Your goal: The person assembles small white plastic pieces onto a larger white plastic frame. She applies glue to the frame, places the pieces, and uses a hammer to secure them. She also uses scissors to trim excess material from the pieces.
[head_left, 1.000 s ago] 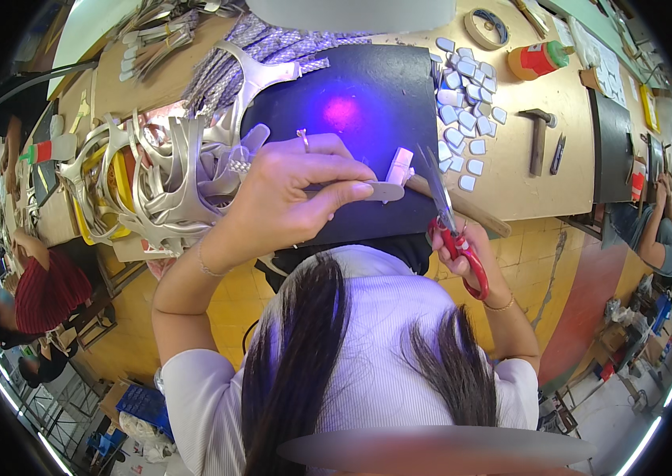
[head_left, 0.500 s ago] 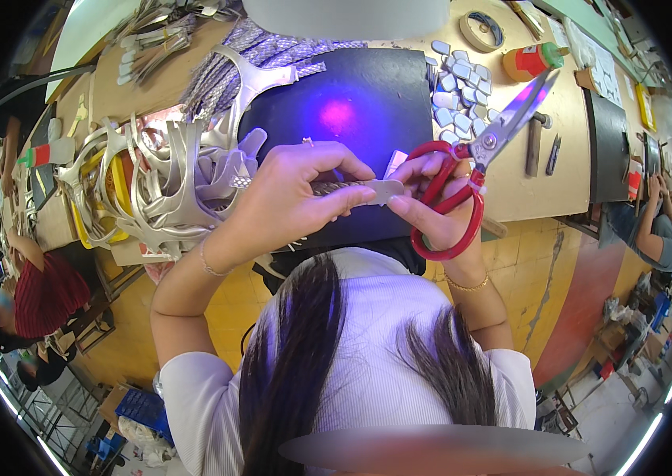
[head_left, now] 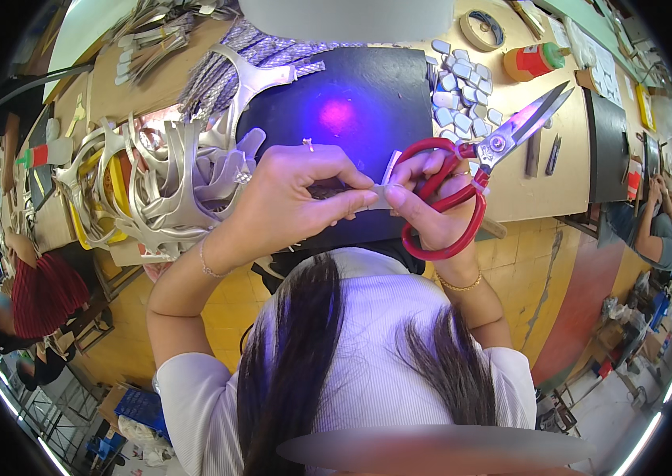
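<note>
Right now, from my remote seat, I see a small, flat grey strip (head_left: pixel 379 200) held just above the near part of a black mat (head_left: pixel 399 87), with a darker woven length showing within the left hand (head_left: pixel 296 190). That hand's thumb and forefinger are closed on the strip; the right hand (head_left: pixel 435 202) pinches its other end while its fingers carry red-handled scissors (head_left: pixel 498 143), the blades slightly parted.

The mat, lit by 1 purple-pink spot, lies on a tan table (head_left: pixel 542 186). Silvery straps (head_left: pixel 161 174) heap up on the left; pale tabs (head_left: pixel 463 87), a hammer (head_left: pixel 533 155) and a red-labelled bottle (head_left: pixel 532 63) sit to the right. Below I make out yellow floor tiles (head_left: pixel 522 262), and 1 co-worker in a red top (head_left: pixel 50 293) far left.

The strip's long axis runs roughly left to right, across my body camera's view, its end pointing right; the scissors aim up and right, away from the wearer.
</note>
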A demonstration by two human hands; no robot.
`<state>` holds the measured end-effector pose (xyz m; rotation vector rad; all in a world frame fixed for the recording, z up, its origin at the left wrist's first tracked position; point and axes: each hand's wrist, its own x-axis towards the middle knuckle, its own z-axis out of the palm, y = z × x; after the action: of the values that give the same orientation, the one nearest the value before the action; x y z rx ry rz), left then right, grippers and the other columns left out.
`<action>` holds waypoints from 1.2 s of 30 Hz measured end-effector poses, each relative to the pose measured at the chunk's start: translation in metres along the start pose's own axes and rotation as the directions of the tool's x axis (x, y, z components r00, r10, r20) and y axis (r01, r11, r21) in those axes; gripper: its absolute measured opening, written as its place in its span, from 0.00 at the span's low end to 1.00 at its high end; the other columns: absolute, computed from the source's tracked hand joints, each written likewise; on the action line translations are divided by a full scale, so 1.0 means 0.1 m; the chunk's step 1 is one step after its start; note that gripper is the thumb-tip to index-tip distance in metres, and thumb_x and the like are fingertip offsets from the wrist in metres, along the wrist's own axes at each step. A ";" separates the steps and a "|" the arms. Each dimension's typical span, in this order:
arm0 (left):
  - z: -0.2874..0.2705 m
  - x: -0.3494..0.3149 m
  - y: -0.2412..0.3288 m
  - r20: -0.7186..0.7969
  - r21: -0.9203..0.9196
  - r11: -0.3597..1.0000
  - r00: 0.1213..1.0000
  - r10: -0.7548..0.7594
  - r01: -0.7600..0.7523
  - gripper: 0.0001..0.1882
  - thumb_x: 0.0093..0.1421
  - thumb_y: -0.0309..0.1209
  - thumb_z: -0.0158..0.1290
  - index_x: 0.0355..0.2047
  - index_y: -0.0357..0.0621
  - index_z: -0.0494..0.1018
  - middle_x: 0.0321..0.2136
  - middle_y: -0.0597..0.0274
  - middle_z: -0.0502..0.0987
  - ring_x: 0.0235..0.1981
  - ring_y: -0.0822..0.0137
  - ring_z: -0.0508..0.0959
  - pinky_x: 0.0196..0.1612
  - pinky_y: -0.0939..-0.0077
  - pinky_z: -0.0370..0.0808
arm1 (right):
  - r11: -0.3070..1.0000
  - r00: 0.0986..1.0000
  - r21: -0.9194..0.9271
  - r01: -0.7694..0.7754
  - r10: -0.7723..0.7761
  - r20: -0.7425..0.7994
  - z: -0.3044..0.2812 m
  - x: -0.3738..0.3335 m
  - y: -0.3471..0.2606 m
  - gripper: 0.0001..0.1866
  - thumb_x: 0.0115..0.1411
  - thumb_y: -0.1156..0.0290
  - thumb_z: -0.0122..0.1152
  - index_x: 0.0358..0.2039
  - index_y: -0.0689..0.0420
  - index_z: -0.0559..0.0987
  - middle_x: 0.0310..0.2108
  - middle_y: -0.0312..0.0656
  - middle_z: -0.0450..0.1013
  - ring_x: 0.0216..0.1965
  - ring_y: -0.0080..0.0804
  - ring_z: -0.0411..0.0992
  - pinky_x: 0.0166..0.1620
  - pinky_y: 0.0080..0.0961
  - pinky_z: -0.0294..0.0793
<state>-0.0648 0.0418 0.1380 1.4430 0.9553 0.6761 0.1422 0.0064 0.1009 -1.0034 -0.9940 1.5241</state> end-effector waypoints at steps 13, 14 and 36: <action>-0.04 0.07 -0.06 0.045 -0.136 0.978 0.987 -0.152 0.157 0.07 0.61 0.26 0.60 0.35 0.34 0.79 0.28 0.64 0.80 0.28 0.75 0.81 0.31 0.84 0.76 | 0.999 0.997 0.017 0.046 -0.045 -0.058 0.06 0.08 -0.01 0.20 0.54 0.80 0.68 0.37 0.56 0.63 0.32 0.39 0.74 0.32 0.19 0.71 0.38 0.20 0.71; -0.06 0.11 -0.09 0.081 -0.199 0.953 0.973 -0.217 0.229 0.07 0.62 0.27 0.60 0.36 0.34 0.79 0.28 0.63 0.80 0.28 0.75 0.81 0.31 0.84 0.76 | 0.999 0.998 -0.034 -0.003 0.001 -0.059 0.04 0.12 -0.01 0.19 0.54 0.80 0.69 0.37 0.56 0.65 0.31 0.39 0.75 0.30 0.19 0.71 0.35 0.19 0.71; -0.90 0.29 -0.05 0.237 -0.178 0.915 0.918 -0.317 0.362 0.15 0.65 0.33 0.57 0.45 0.34 0.73 0.31 0.60 0.80 0.31 0.69 0.83 0.38 0.78 0.78 | 0.953 0.910 0.004 -0.304 0.289 0.299 0.01 -0.24 0.53 0.29 0.65 0.41 0.54 0.44 0.58 0.70 0.21 0.32 0.64 0.20 0.18 0.65 0.25 0.18 0.69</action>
<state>-0.1288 0.1117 0.1392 1.0901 0.9116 0.3518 0.1285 -0.0248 0.0540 -0.9387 -1.0341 1.9880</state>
